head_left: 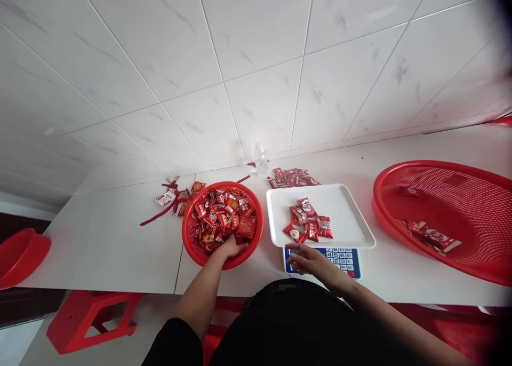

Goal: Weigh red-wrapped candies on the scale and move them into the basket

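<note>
My left hand (232,247) reaches into a round red basket (259,216) full of small red packets (221,216); its fingertips are partly hidden among them. Over the blue keypad of a scale (346,259), my right hand (306,259) hovers with its fingers apart and nothing in them. The scale's white tray (352,222) lies just beyond that hand and holds several red packets (307,207).
Behind the tray are more packets (294,178) and a clear cup (262,162) near the tiled wall. A larger red basket (432,168) stands at the right. Ribbons and a card (165,198) lie left. A red stool (86,323) is below.
</note>
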Demonstrator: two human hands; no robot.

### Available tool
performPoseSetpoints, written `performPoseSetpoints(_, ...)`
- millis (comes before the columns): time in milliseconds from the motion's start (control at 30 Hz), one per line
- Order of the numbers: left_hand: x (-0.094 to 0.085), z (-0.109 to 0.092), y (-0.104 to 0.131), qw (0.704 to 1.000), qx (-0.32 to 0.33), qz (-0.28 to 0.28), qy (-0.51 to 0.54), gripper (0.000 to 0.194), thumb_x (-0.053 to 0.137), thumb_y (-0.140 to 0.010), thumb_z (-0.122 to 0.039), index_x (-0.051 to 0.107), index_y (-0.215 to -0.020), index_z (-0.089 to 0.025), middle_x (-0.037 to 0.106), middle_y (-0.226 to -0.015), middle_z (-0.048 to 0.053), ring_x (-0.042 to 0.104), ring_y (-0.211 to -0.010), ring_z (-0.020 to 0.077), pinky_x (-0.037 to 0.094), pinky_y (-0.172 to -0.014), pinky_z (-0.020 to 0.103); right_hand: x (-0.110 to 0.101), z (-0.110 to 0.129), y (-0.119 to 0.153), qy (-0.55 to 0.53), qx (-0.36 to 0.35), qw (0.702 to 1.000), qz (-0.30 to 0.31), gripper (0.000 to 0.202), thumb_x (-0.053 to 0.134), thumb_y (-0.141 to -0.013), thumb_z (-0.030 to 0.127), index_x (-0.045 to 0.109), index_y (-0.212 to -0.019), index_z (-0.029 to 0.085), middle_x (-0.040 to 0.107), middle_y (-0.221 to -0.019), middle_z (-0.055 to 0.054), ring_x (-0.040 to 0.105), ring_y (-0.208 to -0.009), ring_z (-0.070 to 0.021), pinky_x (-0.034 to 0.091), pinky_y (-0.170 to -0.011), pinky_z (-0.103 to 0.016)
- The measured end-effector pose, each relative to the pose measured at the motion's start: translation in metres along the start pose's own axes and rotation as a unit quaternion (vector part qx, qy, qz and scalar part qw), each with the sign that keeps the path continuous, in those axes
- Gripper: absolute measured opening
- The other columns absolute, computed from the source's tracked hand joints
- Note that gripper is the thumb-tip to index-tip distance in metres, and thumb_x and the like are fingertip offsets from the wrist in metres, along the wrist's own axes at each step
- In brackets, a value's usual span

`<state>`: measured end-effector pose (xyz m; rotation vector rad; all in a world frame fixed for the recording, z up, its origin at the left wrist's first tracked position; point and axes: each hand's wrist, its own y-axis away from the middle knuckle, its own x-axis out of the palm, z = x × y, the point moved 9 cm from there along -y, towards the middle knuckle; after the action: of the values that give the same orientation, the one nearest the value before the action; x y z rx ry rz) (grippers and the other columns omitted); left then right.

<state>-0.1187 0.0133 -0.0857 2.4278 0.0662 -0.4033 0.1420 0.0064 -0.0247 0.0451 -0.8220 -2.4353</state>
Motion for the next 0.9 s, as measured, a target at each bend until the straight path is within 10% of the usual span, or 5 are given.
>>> performPoseSetpoints(333, 0.013, 0.011, 0.014, 0.99, -0.092, 0.07, 0.077, 0.032, 0.075, -0.055, -0.03, 0.065, -0.082, -0.017, 0.068, -0.068, 0.004, 0.063, -0.071, 0.0212, 0.046, -0.067, 0.033, -0.005, 0.012, 0.013, -0.015, -0.006, 1.0, -0.013, 0.05, 0.06, -0.07, 0.049, 0.056, -0.11, 0.018, 0.064, -0.085, -0.005, 0.061, -0.074, -0.016, 0.048, -0.069, -0.032)
performPoseSetpoints(900, -0.011, -0.01, 0.025, 0.951, -0.079, 0.053, 0.295, 0.032, 0.069, -0.068, -0.036, 0.062, -0.089, -0.012, 0.069, -0.079, 0.01, 0.065, -0.078, 0.0192, 0.052, -0.068, 0.03, -0.004, 0.016, 0.015, -0.015, -0.004, 1.0, -0.006, 0.049, 0.06, -0.07, 0.05, 0.056, -0.107, 0.018, 0.063, -0.084, -0.004, 0.06, -0.073, -0.0151, 0.048, -0.069, -0.032)
